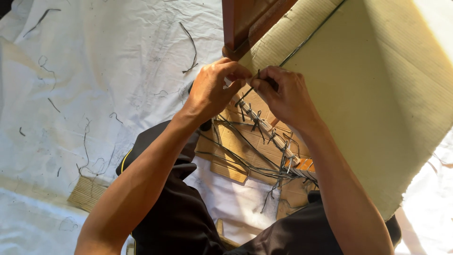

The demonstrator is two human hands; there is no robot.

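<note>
A: White crumpled cloth sheet (108,71) spread over the floor, littered with short dark cord offcuts (191,45). Strong sun from upper right.

B: Landmark?

A: Large pale woven mat panel (377,94), tilted up, filling the right side. Along its lower-left edge: row of knotted dark ties on a thin pale wooden slat (271,134), running diagonally down toward the lap. Loose dark cord tails (245,160) fanned out below that edge over brown cardboard pieces (231,141).

B: Hands?

A: Left hand (212,92) at the top end of the tied edge, fingers curled in tight, pinching a thin dark cord strand (249,89). Right hand (288,97) touching it from the other side, fingertips narrow, nipping the same strand against the mat edge. Both closed on the cord, knuckles nearly meeting.

B: Anything else near the mat?

A: Reddish-brown wooden frame piece (245,23) just above the hands, against the mat's top-left corner. Small ribbed straw-coloured scrap (87,191) well off to the left on the sheet. Black trousers with a yellow stripe (174,212) below.

B: Risks?

A: Probably slip of the strand from so fine a pinch, leaving the knot slack. Also likely: snagging among the loose tails below the edge, wrong one pulled. Hard tug could snap the cord or shift the slat off the mat edge.
</note>
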